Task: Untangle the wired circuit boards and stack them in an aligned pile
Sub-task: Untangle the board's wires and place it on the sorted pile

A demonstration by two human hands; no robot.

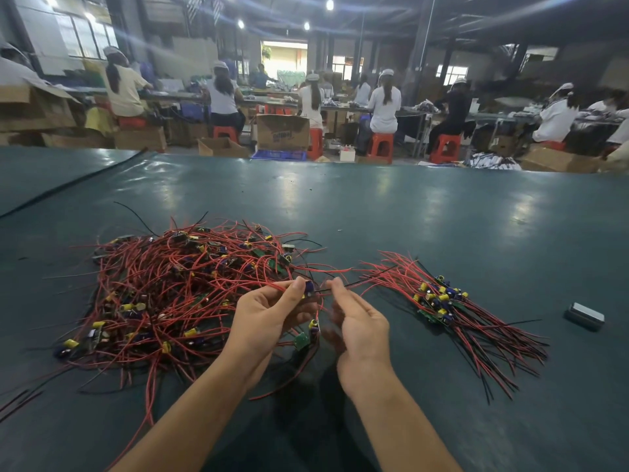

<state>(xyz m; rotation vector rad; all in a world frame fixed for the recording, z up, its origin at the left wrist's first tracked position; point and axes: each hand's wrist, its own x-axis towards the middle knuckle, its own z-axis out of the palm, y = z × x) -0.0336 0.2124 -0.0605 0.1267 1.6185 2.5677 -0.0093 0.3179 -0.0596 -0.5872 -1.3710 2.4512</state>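
A big tangled heap of small circuit boards with red and black wires (pixel 177 287) covers the dark green table (pixel 374 212) at my left. An aligned pile of boards (pixel 439 301) lies to the right, wires fanned both ways. My left hand (pixel 269 315) pinches a small board with a blue capacitor (pixel 309 289) just above the table. My right hand (pixel 357 321) pinches a black wire (pixel 360 283) that leads from that board toward the pile. Another green board (pixel 302 340) dangles between my hands on a wire.
A small grey metal block (pixel 584 316) lies at the right of the table. A black cable (pixel 68 185) crosses the far left corner. Beyond the far edge, several people sit on red stools at benches among cardboard boxes.
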